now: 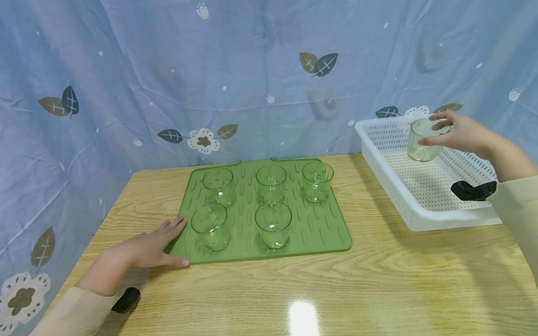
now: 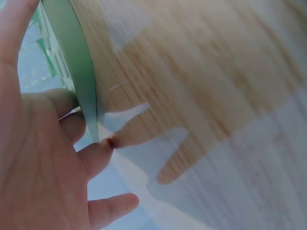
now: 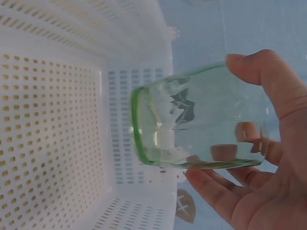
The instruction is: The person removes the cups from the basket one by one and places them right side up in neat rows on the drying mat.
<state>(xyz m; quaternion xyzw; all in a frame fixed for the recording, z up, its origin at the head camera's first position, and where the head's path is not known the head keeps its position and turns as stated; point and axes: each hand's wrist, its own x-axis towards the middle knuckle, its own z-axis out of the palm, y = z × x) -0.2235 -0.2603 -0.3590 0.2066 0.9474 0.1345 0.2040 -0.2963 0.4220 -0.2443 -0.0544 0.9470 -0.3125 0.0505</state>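
My right hand (image 1: 463,134) grips a clear greenish drinking glass (image 1: 420,146) over the white basket (image 1: 390,191). In the right wrist view the thumb lies on one side of the glass (image 3: 201,120) and the fingers on the other, near its rim. My left hand (image 1: 151,247) rests at the left edge of the green drying mat (image 1: 250,241), its fingers spread. The left wrist view has fingertips touching the edge of the mat (image 2: 79,62). Several similar glasses stand upright on the mat, among them a front left glass (image 1: 211,228) and a back right glass (image 1: 317,180).
Both mat and basket stand on a wooden table (image 1: 240,303), the basket to the right. A blue patterned curtain (image 1: 254,76) hangs behind and at the sides. Black wrist devices show near both sleeves, the right device (image 1: 474,191) overlapping the basket in the head view.
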